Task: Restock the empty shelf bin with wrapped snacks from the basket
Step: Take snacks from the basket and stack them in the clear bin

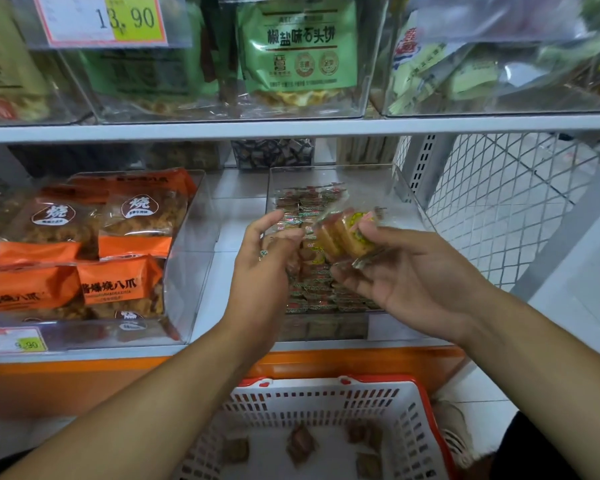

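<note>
Shelf (291, 128): white shelving in two tiers, with a wire mesh panel (499, 202) at its right end.
Upper bins: clear boxes on the top tier; one holds a green packet (300, 50), and a price tag (101, 19) reading 13.90 hangs on the left one.
Orange packets (84, 251): stacked in a clear bin on the lower tier, left of the hands, with a small price tag (14, 341) on its front.
Shelf bin (406, 199): clear box on the lower tier, partly filled with rows of small wrapped snacks (312, 292).
Basket (326, 403): white slotted plastic with a red rim, below the shelf between the forearms; a few brown wrapped pieces (300, 443) lie on its bottom.
Right hand (402, 271): over the shelf bin, fingers curled round a held bundle of snacks (347, 233) in clear wrap, yellow and green showing.
Left hand (267, 251): just beside the bundle, above the bin's left edge; fingers loosely curled toward the wrap, but whether they pinch it I cannot tell.
</note>
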